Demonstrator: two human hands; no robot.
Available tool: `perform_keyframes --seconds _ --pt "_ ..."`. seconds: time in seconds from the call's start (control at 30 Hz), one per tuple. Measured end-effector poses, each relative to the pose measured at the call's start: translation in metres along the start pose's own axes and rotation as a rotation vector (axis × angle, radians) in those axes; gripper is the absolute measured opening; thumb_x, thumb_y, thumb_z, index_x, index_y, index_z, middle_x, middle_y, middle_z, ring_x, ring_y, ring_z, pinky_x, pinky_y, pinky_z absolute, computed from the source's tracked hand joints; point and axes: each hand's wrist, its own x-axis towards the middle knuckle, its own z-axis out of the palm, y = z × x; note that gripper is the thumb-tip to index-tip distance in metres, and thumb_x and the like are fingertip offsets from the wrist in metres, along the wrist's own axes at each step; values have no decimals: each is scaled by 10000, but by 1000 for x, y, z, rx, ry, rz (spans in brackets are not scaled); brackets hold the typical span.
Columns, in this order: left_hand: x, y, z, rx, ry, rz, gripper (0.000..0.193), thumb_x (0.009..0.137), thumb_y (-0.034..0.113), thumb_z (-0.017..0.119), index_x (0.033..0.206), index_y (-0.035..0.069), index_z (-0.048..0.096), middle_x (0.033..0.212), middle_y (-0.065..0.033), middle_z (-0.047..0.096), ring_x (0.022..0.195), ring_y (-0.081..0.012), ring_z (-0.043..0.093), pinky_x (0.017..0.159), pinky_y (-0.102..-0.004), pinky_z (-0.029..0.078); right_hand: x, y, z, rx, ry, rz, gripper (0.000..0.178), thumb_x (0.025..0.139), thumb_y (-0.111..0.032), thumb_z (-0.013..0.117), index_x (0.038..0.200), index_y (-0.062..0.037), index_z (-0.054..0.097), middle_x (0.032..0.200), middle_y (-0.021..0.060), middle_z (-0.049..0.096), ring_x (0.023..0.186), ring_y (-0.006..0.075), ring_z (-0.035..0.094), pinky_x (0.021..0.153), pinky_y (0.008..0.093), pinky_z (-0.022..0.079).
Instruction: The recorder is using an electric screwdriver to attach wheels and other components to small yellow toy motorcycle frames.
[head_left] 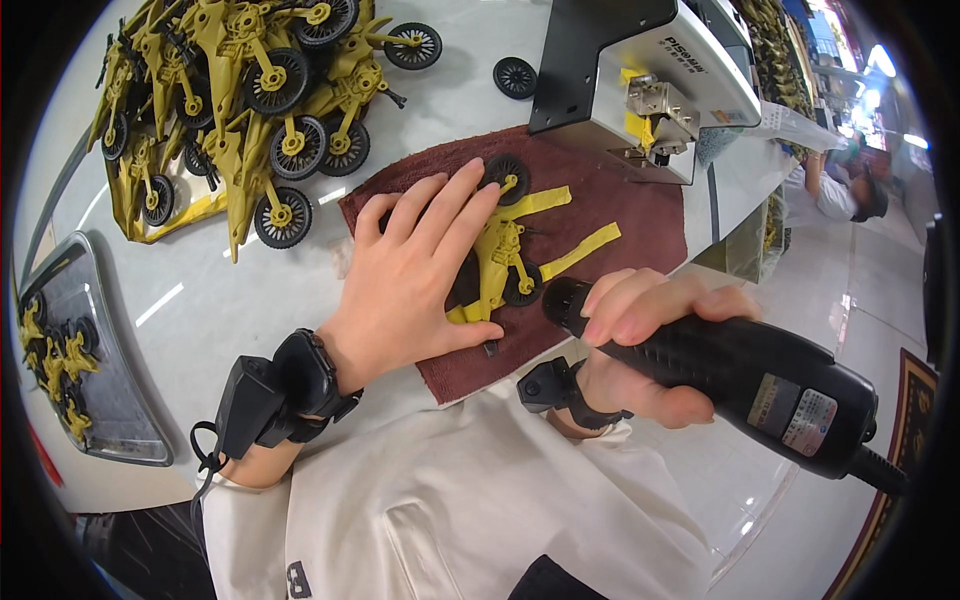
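A yellow toy motorcycle (495,262) with black wheels lies on its side on a maroon cloth (640,220). My left hand (415,270) is spread flat over the cloth, its fingertips beside the upper wheel and its thumb at the toy's yellow end. Strips of yellow tape (582,250) lie over and beside the toy. In my right hand (655,335) is a black corded electric screwdriver (740,375), the fingers wrapped round its body. Its front end points left, close to the lower wheel; whether a bit touches the toy cannot be seen.
Many similar toy motorcycles (250,110) are piled at the far left. A metal tray (125,370) with more yellow parts stands at the left edge. A loose black wheel (515,77) lies beside a white-and-black machine (640,90). At the far right sits another person (830,190).
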Motion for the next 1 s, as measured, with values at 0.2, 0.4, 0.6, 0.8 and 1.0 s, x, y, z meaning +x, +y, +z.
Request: perform_keyframes --seconds 0.2,0.4,0.6,0.8,1.0 --pt "-2 0 1 5 6 2 1007 468 406 818 1317 82 385 1382 -96 361 1191 -268 384 936 -443 293 9 -1 -3 -9 36 -54 687 778 -363 712 1206 -9 307 878 215 588 644 292 602 572 412 496" --pt "0 1 1 -8 19 22 995 475 412 813 1313 80 389 1373 -103 365 1184 -274 384 936 -440 289 77 -18 -24 -504 631 -330 741 790 -719 384 1082 -43 468 646 59 503 468 176 465 483 350 410" --pt "-2 0 0 -17 41 22 997 479 409 812 1318 79 387 1372 -107 366 1184 -275 386 943 -432 284 112 0 -29 -630 714 -22 462 866 -482 474 1009 -44 437 608 70 501 483 180 467 521 333 430" --pt "-2 -2 3 -22 26 31 980 511 455 767 1326 67 384 1389 -111 359 1195 -292 385 952 -437 281 41 -21 17 -112 165 -68 759 803 -597 541 1231 5 363 619 62 478 447 191 480 447 342 401" --pt "-7 -4 3 -34 82 36 967 492 376 803 1307 60 390 1355 -113 384 1189 -276 393 949 -415 297 17 -12 41 -42 29 -119 792 819 -566 550 1266 18 257 746 154 553 516 266 549 502 370 452"
